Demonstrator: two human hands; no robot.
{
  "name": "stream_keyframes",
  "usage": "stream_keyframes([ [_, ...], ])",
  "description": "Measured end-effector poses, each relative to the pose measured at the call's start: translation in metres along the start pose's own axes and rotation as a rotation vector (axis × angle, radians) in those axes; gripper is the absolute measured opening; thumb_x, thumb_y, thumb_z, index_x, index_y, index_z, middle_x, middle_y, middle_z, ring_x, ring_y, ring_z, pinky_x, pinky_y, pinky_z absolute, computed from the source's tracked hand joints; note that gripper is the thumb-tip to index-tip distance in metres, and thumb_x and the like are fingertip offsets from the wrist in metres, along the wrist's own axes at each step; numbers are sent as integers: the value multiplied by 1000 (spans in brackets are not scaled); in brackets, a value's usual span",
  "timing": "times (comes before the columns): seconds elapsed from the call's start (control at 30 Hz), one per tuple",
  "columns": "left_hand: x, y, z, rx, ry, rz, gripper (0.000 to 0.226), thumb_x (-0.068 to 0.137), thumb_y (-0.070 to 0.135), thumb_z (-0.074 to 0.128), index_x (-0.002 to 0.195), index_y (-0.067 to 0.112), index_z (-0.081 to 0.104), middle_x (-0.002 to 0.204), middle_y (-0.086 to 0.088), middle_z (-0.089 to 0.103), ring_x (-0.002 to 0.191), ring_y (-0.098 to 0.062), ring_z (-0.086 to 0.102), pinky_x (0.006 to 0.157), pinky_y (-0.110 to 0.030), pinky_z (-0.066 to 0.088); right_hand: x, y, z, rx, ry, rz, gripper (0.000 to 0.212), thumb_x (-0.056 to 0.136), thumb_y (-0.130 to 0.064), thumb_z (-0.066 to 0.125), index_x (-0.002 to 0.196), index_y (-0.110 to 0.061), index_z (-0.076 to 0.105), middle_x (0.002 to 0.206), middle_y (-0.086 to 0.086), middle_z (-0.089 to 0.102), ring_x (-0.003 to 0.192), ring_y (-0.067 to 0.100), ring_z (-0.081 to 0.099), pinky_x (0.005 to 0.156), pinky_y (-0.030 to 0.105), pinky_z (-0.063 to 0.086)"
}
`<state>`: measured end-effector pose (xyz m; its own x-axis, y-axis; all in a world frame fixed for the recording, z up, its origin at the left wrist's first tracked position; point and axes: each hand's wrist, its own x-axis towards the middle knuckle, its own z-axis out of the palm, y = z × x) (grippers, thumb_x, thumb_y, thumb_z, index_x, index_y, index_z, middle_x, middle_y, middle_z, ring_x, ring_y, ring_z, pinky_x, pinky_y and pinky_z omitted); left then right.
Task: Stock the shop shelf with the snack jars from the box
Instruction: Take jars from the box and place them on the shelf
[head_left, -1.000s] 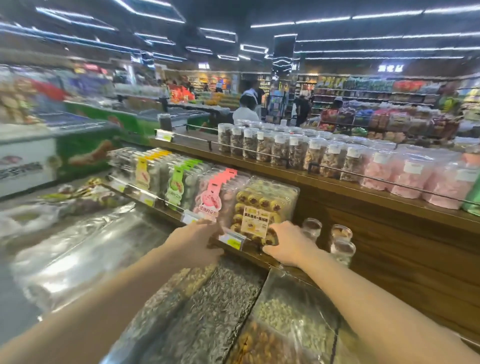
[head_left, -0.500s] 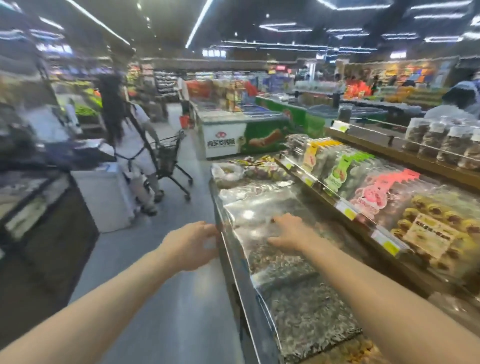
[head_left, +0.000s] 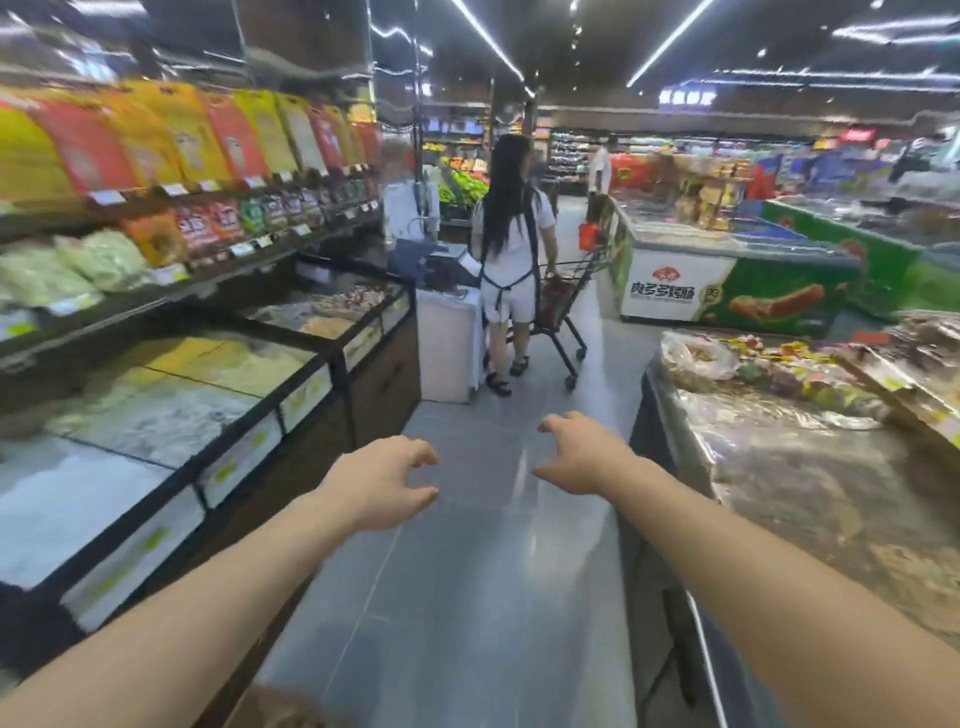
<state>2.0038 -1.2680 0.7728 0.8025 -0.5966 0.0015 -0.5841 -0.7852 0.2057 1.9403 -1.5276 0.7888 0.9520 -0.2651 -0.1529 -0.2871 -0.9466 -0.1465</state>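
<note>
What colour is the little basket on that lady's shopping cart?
Red. The small red basket sits at the top of the black wire shopping cart, seen in the head view.

We read only "肉多多烤肠" on the white end panel of the freezer chest (head_left: 675, 291); remaining labels blurred.

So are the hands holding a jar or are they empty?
Empty. The left hand and right hand hang over the aisle floor, fingers loosely curled round nothing.

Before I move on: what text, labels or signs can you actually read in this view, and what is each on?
"肉多多烤肠": white end panel of the chest freezer.
Shelf price tags: too blurred.
Snack bags: print unreadable.
Bin-front labels: blurred.
Hanging ceiling sign: unreadable.
</note>
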Motion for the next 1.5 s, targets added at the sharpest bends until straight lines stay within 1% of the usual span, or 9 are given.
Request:
stream_keyframes([
  [0.37, -110, -251, 17, -95, -71, -288, 50, 91, 56, 59, 135, 33, 56, 131, 8, 59, 120, -14, 56, 98, -39, 51, 67, -274, 106, -71, -170, -292, 67, 93, -46, 63, 151, -22, 38, 146, 11, 41, 135, 34, 41, 104, 49, 45],
  [0.5, -150, -315, 43, -132, -91, -423, 47, 92, 52, 60, 134, 31, 57, 131, 7, 60, 121, -16, 57, 97, -37, 50, 85, -354, 160, -103, -258, -430, 66, 93, -41, 61, 152, -23, 38, 147, 11, 40, 135, 32, 41, 103, 46, 46],
  [0.73, -191, -391, 106, -251, -134, -702, 46, 94, 49, 60, 137, 33, 55, 134, 7, 59, 121, -16, 58, 97, -42, 53, 123, -454, 270, -198, -429, -644, 65, 95, -42, 60, 152, -23, 35, 146, 10, 41, 131, 33, 43, 96, 44, 47],
  [0.97, -190, -442, 211, -357, -192, -968, 46, 93, 50, 60, 135, 33, 55, 132, 5, 57, 125, -20, 54, 98, -41, 50, 178, -503, 391, -271, -618, -774, 61, 92, -48, 62, 144, -25, 42, 134, 11, 47, 126, 36, 47, 99, 49, 49],
  [1.07, -185, -458, 273, -393, -249, -1053, 43, 92, 49, 60, 132, 33, 56, 130, 4, 57, 125, -22, 53, 97, -40, 49, 200, -509, 452, -288, -670, -813, 54, 87, -43, 65, 135, -25, 48, 126, 11, 51, 121, 36, 50, 95, 45, 51],
  [1.2, -181, -478, 367, -445, -290, -1171, 37, 91, 49, 60, 126, 38, 58, 130, 7, 56, 122, -22, 54, 94, -38, 50, 223, -504, 545, -349, -755, -824, 58, 91, -40, 63, 143, -23, 43, 143, 12, 43, 133, 34, 39, 102, 44, 46],
  [1.3, -185, -493, 445, -461, -311, -1216, 40, 92, 51, 57, 130, 37, 56, 131, 7, 56, 125, -20, 51, 94, -38, 51, 231, -490, 626, -325, -797, -798, 52, 88, -43, 63, 133, -23, 46, 136, 11, 46, 131, 34, 41, 98, 45, 47],
  [1.4, -193, -506, 533, -483, -363, -1276, 48, 92, 55, 57, 137, 38, 51, 140, 6, 53, 130, -23, 49, 98, -42, 50, 229, -472, 718, -326, -814, -753, 54, 91, -48, 54, 139, -25, 44, 142, 9, 43, 134, 34, 38, 100, 48, 46],
  [1.5, -208, -510, 623, -527, -395, -1321, 50, 92, 55, 59, 138, 36, 50, 141, 4, 54, 127, -25, 52, 94, -39, 51, 224, -452, 809, -378, -840, -758, 53, 94, -55, 44, 138, -24, 45, 140, 10, 42, 133, 34, 38, 96, 47, 45],
])
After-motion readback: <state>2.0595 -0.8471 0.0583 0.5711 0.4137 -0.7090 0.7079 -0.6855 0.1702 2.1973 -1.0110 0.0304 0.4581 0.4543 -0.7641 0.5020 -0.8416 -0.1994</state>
